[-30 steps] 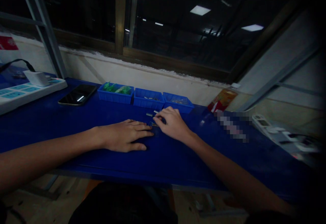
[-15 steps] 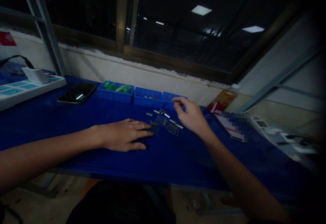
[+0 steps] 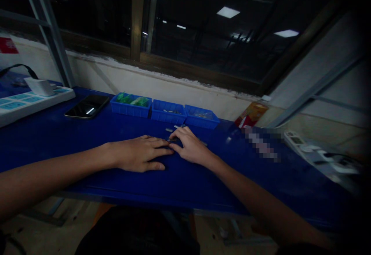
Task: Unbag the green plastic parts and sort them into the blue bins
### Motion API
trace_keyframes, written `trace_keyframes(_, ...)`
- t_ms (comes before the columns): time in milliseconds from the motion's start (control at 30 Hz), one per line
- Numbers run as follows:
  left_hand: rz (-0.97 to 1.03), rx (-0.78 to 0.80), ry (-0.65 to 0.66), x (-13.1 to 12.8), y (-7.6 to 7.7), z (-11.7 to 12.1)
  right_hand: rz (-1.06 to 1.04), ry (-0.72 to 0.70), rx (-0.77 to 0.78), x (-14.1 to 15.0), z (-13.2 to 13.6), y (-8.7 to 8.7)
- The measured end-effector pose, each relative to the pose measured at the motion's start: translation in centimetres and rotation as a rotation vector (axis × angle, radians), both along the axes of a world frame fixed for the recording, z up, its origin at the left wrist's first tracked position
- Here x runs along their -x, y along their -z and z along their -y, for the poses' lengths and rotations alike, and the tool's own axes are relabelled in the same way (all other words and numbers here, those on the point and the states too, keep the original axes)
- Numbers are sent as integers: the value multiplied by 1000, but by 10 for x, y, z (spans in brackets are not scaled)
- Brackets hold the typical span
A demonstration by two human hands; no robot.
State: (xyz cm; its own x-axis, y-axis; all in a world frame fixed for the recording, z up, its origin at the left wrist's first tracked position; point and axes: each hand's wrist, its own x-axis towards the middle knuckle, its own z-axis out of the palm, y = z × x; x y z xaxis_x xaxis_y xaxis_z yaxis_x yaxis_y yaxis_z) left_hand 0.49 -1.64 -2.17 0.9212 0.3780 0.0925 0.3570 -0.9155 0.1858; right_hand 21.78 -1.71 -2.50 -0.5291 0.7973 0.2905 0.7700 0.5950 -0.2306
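Note:
My left hand (image 3: 142, 153) lies flat on the blue table, palm down with fingers stretched out. Its fingertips meet those of my right hand (image 3: 187, 144), whose thumb and fingers are curled together over the tabletop. A shiny bit of clear plastic (image 3: 169, 140) shows at the meeting fingertips; what the right fingers hold is hidden. Just beyond lie small metal pieces (image 3: 169, 130), partly covered by the right hand. Behind them stands a blue bin (image 3: 203, 122) with small clear bags inside, beside a blue bin (image 3: 168, 117) of small metal parts.
A third blue bin (image 3: 130, 110) holds green plastic. Left of it lie a phone (image 3: 87, 106) and a white power strip (image 3: 37, 102). At the right are an orange and red packet (image 3: 252, 115) and another power strip (image 3: 313, 152). A wall and window rise behind the table (image 3: 199, 189).
My right hand has moved from the right-hand bin, left and nearer, to my left fingertips. It now covers the small bags and some metal pieces. My left hand has stayed put.

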Motion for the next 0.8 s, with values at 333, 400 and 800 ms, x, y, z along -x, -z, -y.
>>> trace_keyframes(333, -51, -17, 13, -1, -3, 0, -304, 46, 111, -3, -10, 11)
trace_keyframes(400, -42, -17, 17, 0, -3, 0, -376, 55, 164, -3, -10, 10)
trace_keyframes(800, -62, -28, 20, 0, -4, 1, -287, 201, 493, -3, -3, -10)
